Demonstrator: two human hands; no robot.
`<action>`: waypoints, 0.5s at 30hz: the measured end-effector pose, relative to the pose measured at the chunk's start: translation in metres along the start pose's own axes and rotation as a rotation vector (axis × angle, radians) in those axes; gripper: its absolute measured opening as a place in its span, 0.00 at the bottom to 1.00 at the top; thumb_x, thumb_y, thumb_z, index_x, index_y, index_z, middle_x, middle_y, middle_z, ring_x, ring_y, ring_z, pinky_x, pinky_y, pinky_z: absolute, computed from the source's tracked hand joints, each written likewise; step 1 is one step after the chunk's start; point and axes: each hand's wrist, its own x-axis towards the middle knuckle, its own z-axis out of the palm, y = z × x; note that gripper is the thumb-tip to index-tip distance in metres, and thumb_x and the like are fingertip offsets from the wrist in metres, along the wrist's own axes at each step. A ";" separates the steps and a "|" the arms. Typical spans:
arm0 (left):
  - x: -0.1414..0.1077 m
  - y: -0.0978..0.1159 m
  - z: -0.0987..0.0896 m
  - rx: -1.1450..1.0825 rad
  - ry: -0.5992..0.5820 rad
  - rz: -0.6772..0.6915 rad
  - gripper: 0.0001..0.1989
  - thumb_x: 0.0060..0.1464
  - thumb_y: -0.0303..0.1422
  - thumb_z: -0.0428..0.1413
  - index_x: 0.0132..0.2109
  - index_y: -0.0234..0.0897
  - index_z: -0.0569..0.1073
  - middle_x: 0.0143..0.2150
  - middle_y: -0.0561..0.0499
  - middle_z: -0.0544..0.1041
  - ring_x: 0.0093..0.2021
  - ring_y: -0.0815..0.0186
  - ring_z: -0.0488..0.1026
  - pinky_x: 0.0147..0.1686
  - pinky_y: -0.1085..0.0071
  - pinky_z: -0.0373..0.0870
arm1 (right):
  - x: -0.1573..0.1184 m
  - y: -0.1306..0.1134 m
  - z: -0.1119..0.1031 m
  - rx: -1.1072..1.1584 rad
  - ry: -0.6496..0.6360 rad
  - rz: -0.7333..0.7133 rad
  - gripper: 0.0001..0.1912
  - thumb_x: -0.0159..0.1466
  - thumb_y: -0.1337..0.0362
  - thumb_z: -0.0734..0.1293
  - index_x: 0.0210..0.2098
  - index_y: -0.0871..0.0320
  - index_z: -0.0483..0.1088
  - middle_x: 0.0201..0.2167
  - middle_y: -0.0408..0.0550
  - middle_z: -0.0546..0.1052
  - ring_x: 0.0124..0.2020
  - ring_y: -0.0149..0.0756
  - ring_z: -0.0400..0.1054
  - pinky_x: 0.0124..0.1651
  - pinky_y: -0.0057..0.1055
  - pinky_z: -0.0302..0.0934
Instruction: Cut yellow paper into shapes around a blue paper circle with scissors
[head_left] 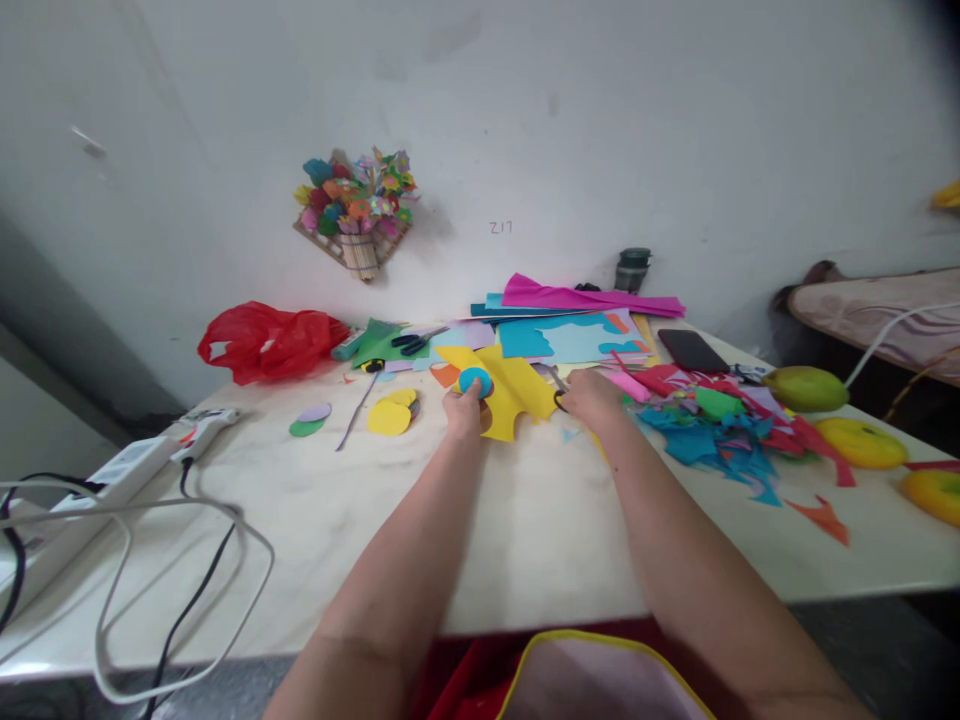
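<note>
My left hand [463, 408] pinches a blue paper circle [475, 381] against a yellow paper sheet [514, 385] that has curved bites cut out of its edges. In my right hand [589, 395] is a pair of scissors [559, 390], its dark handle around my fingers and its blades near the sheet's right edge. Left of my hands lie several yellow paper circles [390, 414]. Beyond them, a lilac circle [316, 411] partly covers a green circle [306, 428].
Colourful paper scraps [712, 420] heap at the right, near mangoes [806, 388] and a dark phone [691, 351]. Behind are paper sheets [570, 340], other scissors [420, 342] and a red plastic bag [270, 340]. Cables [262, 550] and a power strip [127, 470] lie at the left.
</note>
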 end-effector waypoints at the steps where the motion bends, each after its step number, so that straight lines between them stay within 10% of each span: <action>1: 0.001 0.000 -0.001 0.007 -0.010 -0.002 0.13 0.42 0.33 0.71 0.30 0.37 0.74 0.20 0.55 0.71 0.23 0.65 0.75 0.27 0.71 0.70 | 0.003 0.003 0.000 0.046 0.020 0.009 0.19 0.65 0.68 0.67 0.54 0.62 0.80 0.53 0.67 0.81 0.57 0.55 0.76 0.51 0.39 0.68; 7: 0.000 0.005 -0.004 0.051 -0.035 -0.016 0.16 0.41 0.37 0.72 0.32 0.37 0.74 0.19 0.56 0.69 0.22 0.66 0.74 0.25 0.73 0.68 | 0.020 0.018 0.002 0.571 0.130 0.093 0.23 0.61 0.72 0.71 0.56 0.63 0.78 0.43 0.58 0.84 0.45 0.45 0.80 0.37 0.30 0.69; 15: -0.003 0.014 -0.002 -0.071 -0.108 -0.022 0.18 0.41 0.32 0.73 0.30 0.38 0.70 0.20 0.57 0.69 0.24 0.66 0.75 0.27 0.73 0.70 | 0.000 0.005 -0.002 1.264 -0.289 -0.159 0.12 0.58 0.59 0.77 0.31 0.61 0.74 0.22 0.43 0.74 0.18 0.26 0.66 0.15 0.22 0.47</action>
